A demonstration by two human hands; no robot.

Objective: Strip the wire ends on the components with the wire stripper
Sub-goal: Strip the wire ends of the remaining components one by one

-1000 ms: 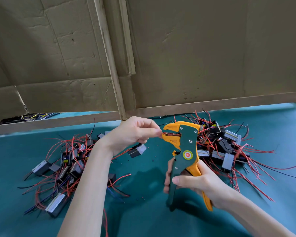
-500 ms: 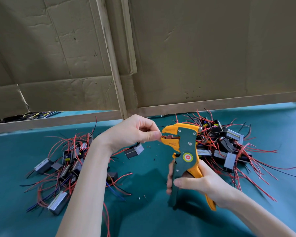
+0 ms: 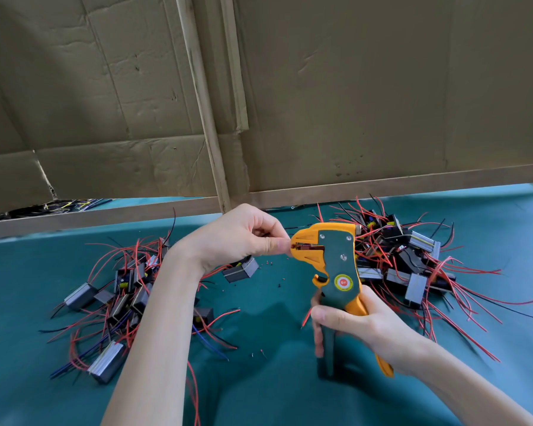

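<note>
Teal mat (image 3: 274,318) — left hand (image 3: 237,235) pinches wire (image 3: 293,247) (red); right hand (image 3: 360,324) grips stripper (image 3: 336,250).

Your left hand (image 3: 237,238) and right hand (image 3: 360,327) are both bare. Each one continues into a bare forearm. The left forearm (image 3: 154,333) is visible from the wrist to the bottom edge of the view, and the right forearm (image 3: 462,376) from the wrist to the bottom right corner. The skin is uncovered along the whole visible length on both sides. The thumbnail on each hand is short and plain.
</note>
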